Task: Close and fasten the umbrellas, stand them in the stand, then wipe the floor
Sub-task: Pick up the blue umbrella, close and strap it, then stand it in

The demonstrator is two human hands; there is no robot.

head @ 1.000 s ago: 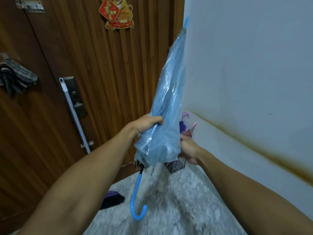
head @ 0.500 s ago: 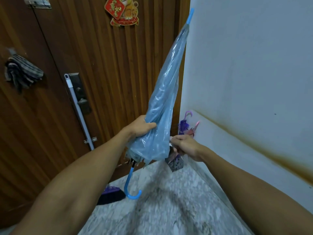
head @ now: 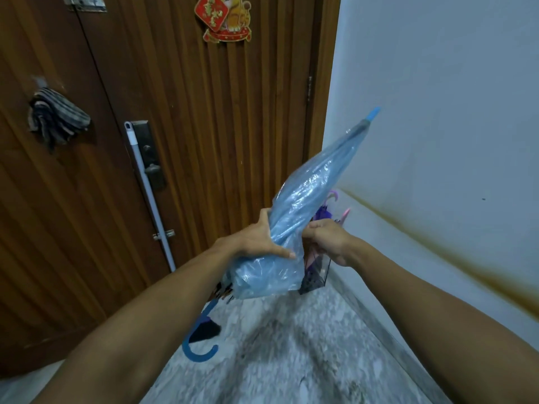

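I hold a closed translucent blue umbrella (head: pixel 309 196) in front of me, its tip tilted up and to the right and its blue hooked handle (head: pixel 199 352) hanging low near the floor. My left hand (head: pixel 259 242) is wrapped around the canopy's lower part from the left. On the right side of the canopy my right hand (head: pixel 328 239) pinches the folds. Behind my hands, in the corner, stands a clear umbrella stand (head: pixel 316 275) with purple and pink umbrellas (head: pixel 328 209) in it, mostly hidden.
A wooden door (head: pixel 204 126) fills the back and left. Against it leans a mop pole (head: pixel 148 193), with its dark purple head (head: pixel 205 330) on the speckled floor (head: pixel 291 360). A striped cloth (head: pixel 57 118) hangs on the door. The white wall (head: pixel 437 112) runs along the right.
The umbrella has swung from nearly upright to tilted right, its tip much lower. My left hand has slid down and around the canopy, and the handle has dropped toward the floor.
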